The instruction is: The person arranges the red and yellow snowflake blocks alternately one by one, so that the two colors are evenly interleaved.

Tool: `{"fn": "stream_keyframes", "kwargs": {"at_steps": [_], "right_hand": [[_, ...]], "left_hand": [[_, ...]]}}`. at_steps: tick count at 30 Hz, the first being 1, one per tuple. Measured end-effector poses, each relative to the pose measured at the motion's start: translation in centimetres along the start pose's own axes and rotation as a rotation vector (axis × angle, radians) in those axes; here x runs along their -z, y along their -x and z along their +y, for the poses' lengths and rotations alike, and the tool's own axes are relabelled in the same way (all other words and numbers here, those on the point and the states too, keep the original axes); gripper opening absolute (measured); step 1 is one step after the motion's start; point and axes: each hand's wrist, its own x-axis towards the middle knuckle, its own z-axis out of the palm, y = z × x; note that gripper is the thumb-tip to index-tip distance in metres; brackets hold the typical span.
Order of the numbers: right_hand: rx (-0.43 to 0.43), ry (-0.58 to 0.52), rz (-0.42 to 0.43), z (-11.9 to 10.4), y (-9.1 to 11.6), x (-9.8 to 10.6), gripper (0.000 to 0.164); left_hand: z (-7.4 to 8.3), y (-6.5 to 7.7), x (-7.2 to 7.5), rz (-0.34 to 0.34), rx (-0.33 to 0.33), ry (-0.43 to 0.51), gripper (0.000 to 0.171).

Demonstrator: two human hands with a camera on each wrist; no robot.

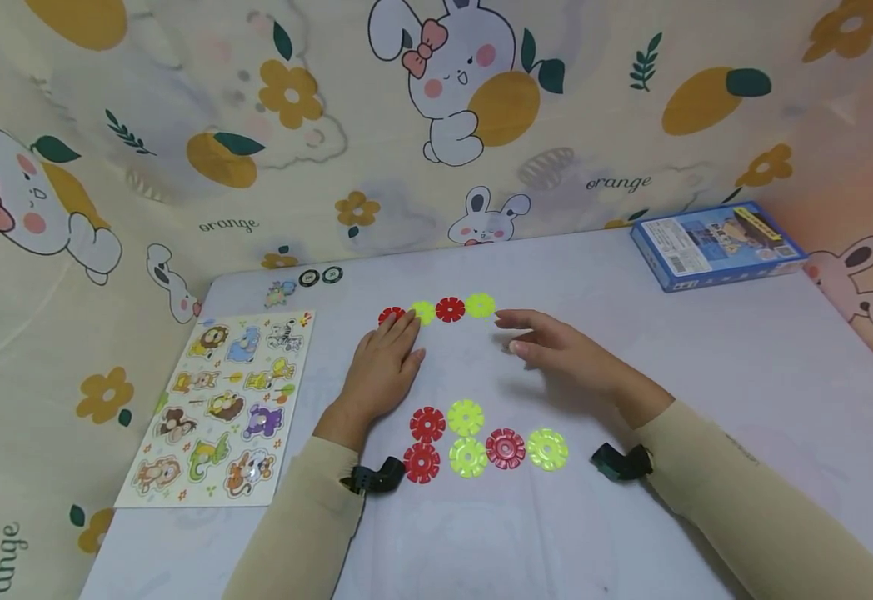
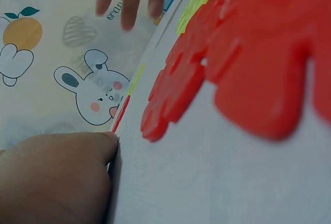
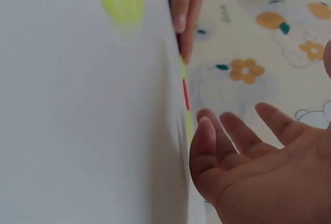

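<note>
My left hand (image 1: 382,367) lies over the left end of a row of notched plastic discs, fingers extended. Its fingertips cover part of a red disc (image 1: 388,314) and reach the edge of a yellow-green disc (image 1: 425,313). Further right in that row come another red disc (image 1: 450,309) and a yellow-green end disc (image 1: 480,306). Beside this end disc, my right hand (image 1: 560,343) is held with loosely bent fingers and an empty palm, as the right wrist view shows. Closer to me lies a second group of discs, including a red one (image 1: 506,449) and a yellow-green one (image 1: 547,450).
An animal picture board (image 1: 219,408) lies at the left of the white table (image 1: 744,400). Behind it are two dark round pieces (image 1: 309,277) and a small animal piece (image 1: 280,292). A blue box (image 1: 720,247) sits at the back right, near the patterned backdrop (image 1: 406,200).
</note>
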Motion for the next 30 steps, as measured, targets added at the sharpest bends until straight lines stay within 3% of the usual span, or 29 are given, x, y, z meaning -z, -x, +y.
{"fn": "stream_keyframes", "kwargs": {"at_steps": [4, 8, 11, 15, 18, 21, 26, 30], "right_hand": [[0.05, -0.083, -0.077, 0.0, 2.4, -0.9, 0.053], [0.054, -0.057, -0.126, -0.2, 4.5, -2.2, 0.057], [0.006, 0.034, -0.138, -0.4, 5.4, -3.4, 0.06], [-0.066, 0.253, -0.139, -0.6, 5.8, -4.9, 0.059], [-0.055, 0.403, -0.131, -0.7, 5.9, -5.7, 0.049], [-0.038, 0.466, -0.114, -0.9, 5.9, -6.1, 0.042], [-0.085, 0.362, -0.118, -1.2, 5.9, -6.1, 0.043], [-0.15, 0.208, -0.094, -1.2, 5.2, -5.4, 0.029]], "left_hand": [[0.0, 0.0, 0.0, -0.002, -0.002, -0.002, 0.061], [0.0, 0.0, 0.1, -0.003, -0.003, -0.007, 0.061], [0.0, 0.0, 0.2, -0.009, 0.0, -0.007, 0.063], [0.0, 0.0, 0.3, -0.027, 0.003, -0.007, 0.067], [0.0, 0.0, 0.2, -0.05, 0.005, -0.005, 0.074], [0.0, 0.0, 0.1, -0.068, 0.012, -0.003, 0.08], [0.1, 0.0, 0.0, -0.076, 0.019, -0.001, 0.087], [0.1, 0.0, 0.0, -0.072, 0.016, -0.009, 0.088]]}}
